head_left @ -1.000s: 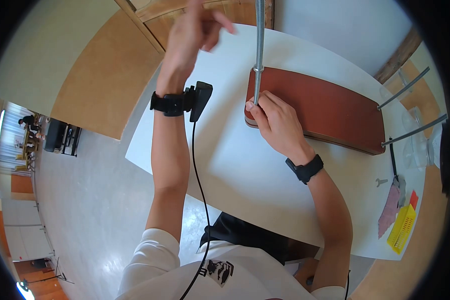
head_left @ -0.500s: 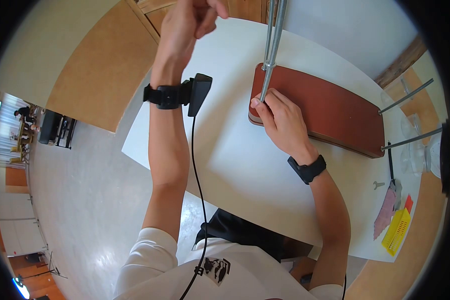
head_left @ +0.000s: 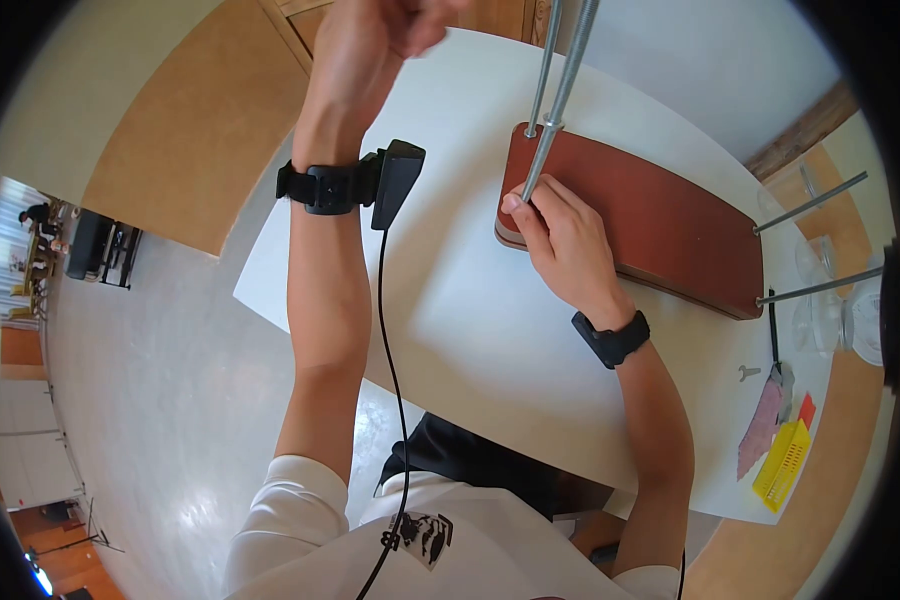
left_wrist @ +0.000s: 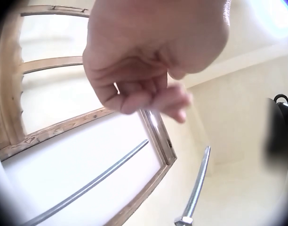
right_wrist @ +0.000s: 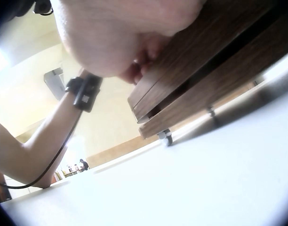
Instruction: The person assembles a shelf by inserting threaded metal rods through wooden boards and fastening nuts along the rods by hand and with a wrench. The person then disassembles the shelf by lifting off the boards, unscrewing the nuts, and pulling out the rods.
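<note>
A reddish-brown board stack (head_left: 660,220) lies on the white table, with threaded metal rods rising from its corners. At the near left corner, my right hand (head_left: 575,245) pinches the base of the front rod (head_left: 570,75) between thumb and fingers; a nut (head_left: 553,122) sits higher on that rod. My left hand (head_left: 370,45) is raised left of the rods, touching none of them. In the left wrist view, its fingers hang loosely curled and hold nothing, above two rod tips. The right wrist view shows my right hand (right_wrist: 125,37) against the layered boards' edge.
A small wrench (head_left: 748,373), a pink cloth (head_left: 760,425) and a yellow basket (head_left: 782,465) lie at the table's right. Clear containers (head_left: 815,325) stand beyond the right rods (head_left: 820,287). A black cable (head_left: 390,350) hangs from my left wrist camera.
My left hand has moved up and slightly left, and its extended finger has curled in. The front rod appears tilted further right in view. My right hand keeps its pinch at the rod's base.
</note>
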The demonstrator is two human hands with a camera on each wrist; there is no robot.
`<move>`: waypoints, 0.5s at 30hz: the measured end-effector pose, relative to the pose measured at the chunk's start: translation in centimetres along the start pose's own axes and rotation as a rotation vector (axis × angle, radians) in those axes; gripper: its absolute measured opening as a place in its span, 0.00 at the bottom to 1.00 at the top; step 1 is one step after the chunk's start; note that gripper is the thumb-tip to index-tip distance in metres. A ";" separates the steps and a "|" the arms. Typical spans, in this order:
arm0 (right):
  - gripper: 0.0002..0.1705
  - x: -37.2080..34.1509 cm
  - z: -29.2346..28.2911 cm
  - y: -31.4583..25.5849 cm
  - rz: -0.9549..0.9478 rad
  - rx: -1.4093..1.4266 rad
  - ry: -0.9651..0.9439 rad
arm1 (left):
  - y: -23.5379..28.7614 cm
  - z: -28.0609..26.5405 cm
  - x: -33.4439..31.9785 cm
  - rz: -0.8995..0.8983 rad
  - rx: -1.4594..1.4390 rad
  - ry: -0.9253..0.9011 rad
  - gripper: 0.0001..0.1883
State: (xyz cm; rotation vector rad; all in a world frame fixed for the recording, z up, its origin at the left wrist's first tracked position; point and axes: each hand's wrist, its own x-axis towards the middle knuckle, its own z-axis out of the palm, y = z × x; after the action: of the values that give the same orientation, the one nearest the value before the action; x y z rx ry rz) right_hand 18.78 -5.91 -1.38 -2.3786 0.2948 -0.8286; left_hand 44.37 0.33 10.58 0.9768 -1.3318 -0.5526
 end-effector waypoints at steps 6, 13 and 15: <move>0.13 0.2 0.1 -0.3 0.009 0.006 0.017 | 3.4 6.3 -1.8 -0.245 0.108 -0.361 0.53; 0.13 0.1 0.0 -0.2 0.027 -0.004 0.002 | -0.4 -5.7 2.4 -0.142 -0.259 -0.588 0.50; 0.13 0.1 0.2 -0.2 0.028 0.000 -0.003 | 1.5 3.5 -0.6 -0.063 -0.066 -0.131 0.52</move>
State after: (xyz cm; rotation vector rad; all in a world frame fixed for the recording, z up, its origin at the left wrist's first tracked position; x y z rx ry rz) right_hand 19.00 -5.72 -1.28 -2.3700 0.3266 -0.8121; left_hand 40.58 0.65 11.28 0.9436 -1.3930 -0.7143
